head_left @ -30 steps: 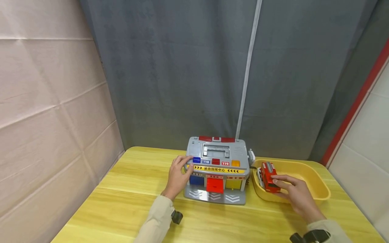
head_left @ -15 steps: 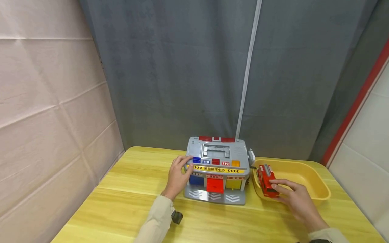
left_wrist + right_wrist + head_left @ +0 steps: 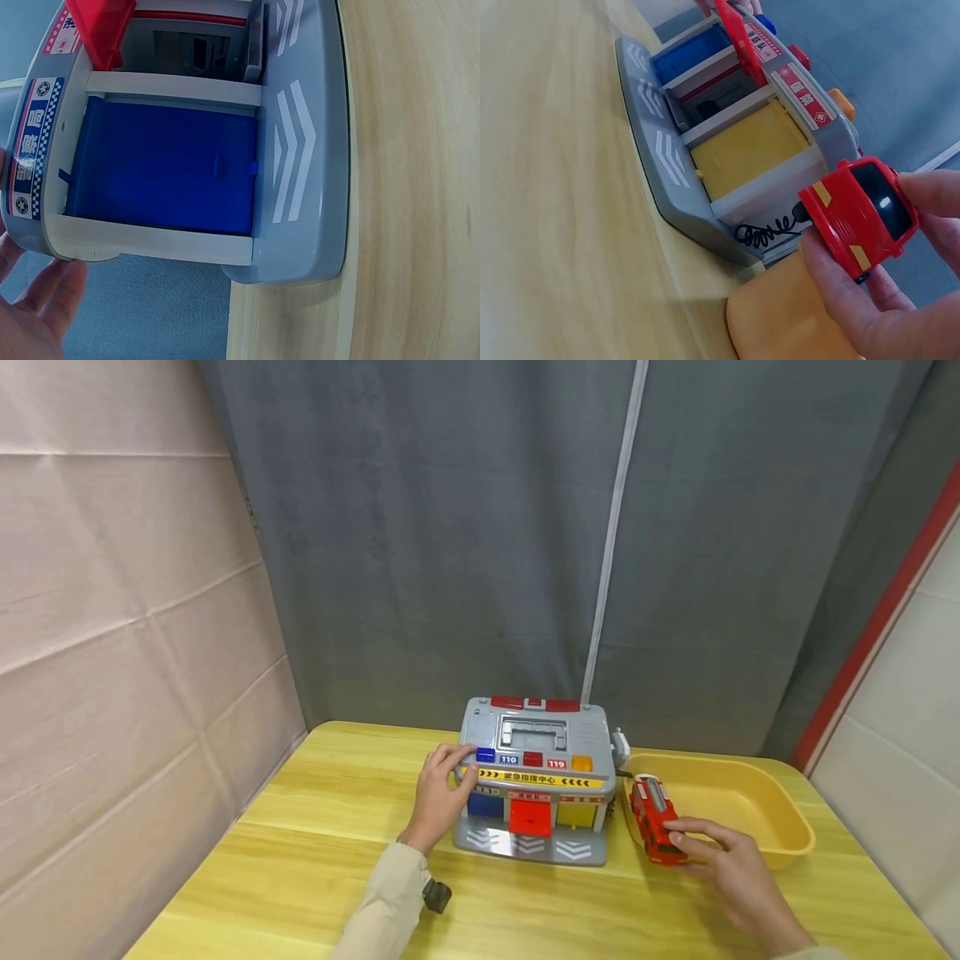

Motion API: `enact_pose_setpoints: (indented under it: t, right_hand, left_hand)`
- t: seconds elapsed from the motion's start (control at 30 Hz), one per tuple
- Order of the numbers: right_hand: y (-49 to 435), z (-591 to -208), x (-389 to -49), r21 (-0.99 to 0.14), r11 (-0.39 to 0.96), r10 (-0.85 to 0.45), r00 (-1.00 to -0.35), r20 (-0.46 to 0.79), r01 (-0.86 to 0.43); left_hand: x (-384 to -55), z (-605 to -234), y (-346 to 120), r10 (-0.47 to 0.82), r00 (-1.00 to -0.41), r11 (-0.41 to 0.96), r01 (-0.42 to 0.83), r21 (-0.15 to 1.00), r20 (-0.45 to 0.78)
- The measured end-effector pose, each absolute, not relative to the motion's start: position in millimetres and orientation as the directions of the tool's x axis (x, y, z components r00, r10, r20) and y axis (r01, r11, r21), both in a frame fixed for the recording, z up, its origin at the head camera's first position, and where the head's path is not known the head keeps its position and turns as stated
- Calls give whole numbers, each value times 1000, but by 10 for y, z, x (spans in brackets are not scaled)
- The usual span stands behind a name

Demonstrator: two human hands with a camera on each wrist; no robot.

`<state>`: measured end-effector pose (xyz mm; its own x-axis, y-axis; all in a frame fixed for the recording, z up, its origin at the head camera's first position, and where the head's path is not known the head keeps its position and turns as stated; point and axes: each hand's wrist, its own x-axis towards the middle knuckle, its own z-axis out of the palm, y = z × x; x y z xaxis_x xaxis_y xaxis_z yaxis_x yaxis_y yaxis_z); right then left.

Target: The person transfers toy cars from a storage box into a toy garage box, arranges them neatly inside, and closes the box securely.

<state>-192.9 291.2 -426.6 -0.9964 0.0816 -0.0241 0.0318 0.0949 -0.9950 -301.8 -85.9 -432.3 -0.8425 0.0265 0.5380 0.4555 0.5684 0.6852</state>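
A red toy fire truck (image 3: pixel 654 820) is pinched between the thumb and fingers of my right hand (image 3: pixel 735 868), above the near left part of the yellow bin (image 3: pixel 797 827). In the right wrist view the truck (image 3: pixel 861 217) shows its dark windshield. My left hand (image 3: pixel 438 797) grips the front left corner of a grey toy rescue station (image 3: pixel 600 727). The left wrist view shows fingers (image 3: pixel 56 292) against the station's side. Its middle red door (image 3: pixel 531 817) is swung up, exposing the bay behind. The blue door (image 3: pixel 165 165) and yellow door (image 3: pixel 750 150) are down.
The wooden table (image 3: pixel 300 860) extends in front of the station. A black coiled cord (image 3: pixel 765 231) hangs on the station's right side, near the bin. A grey curtain (image 3: pixel 450 568) stands behind the table.
My right hand has brought the fire truck slightly toward me and down, from over the bin to its near left edge. The left hand and the station have stayed put.
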Motion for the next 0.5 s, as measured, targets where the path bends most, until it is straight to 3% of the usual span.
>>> enact_pose_setpoints:
  t: [0.5]
  right_hand:
    - [2906,-4401,-1818,-997,70,-3,-1000,23,-23]
  left_hand:
    - [-3035,-4336,-859,28,-837,574,461,677,546]
